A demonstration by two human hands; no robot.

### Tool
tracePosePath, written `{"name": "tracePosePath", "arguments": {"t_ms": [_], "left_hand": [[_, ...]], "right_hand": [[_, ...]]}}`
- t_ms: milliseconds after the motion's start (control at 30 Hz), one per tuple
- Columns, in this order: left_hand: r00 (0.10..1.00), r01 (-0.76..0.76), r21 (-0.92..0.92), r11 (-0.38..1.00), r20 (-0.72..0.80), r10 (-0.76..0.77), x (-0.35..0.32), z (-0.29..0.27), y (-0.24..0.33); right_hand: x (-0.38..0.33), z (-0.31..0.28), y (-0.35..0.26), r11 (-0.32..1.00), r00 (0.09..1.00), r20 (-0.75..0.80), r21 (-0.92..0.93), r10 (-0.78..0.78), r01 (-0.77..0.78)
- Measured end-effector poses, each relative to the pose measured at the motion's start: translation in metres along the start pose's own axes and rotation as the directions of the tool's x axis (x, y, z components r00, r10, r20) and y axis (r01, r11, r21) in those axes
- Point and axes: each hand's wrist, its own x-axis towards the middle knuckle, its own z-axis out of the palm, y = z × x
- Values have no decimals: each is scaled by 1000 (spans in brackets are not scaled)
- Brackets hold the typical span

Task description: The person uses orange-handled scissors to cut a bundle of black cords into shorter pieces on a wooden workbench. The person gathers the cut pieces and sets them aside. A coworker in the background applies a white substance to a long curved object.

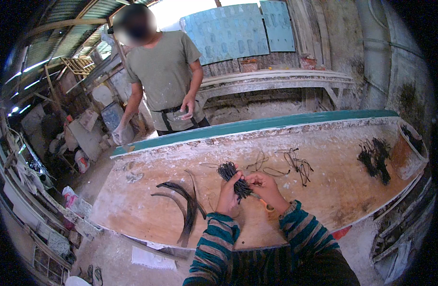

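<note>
From where I'm standing, the left hand [226, 196] is gripping a bundle of black cords [227, 170], holding it above the tabletop [128, 202] near its front edge. The right hand [268, 189] is meeting the bundle's side with bent fingers; I cannot tell whether they are pinching a strand. An orange-handled tool [267, 206] is lying just below that hand. Left of the hands, dark curved strips [188, 209] are resting in a loose pile, while thin loose cords [301, 167] are lying beyond on the right. Farther right, another dark bundle [375, 157] is sitting beside a container [406, 159] tipped on its side. Across the tabletop, a co-worker in a grey-green shirt [161, 64] is standing by the green edge [257, 126].
</note>
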Motion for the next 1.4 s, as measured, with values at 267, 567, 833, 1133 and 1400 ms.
{"name": "tracePosePath", "arguments": {"t_ms": [267,567,833,1133,1400], "left_hand": [[993,32,-13,999,-113,-34,2,-1,1],[981,13,-85,996,-194,-29,15,-17,0],[979,23,-91,996,-198,-41,11,-17,0],[983,10,-38,999,-185,-17,10,-18,-6],[985,158,-3,987,-69,-158,7,-7,-12]], "right_hand": [[2,-6,-10,977,998,-44,-212,-35,25],[11,-92,0,327,933,-240,-934,-267,-146],[9,-116,44,86,943,-334,-939,14,-334],[15,-95,22,491,941,-284,-856,-187,-160],[12,-20,4,995,995,-90,100,35,-26]]}}
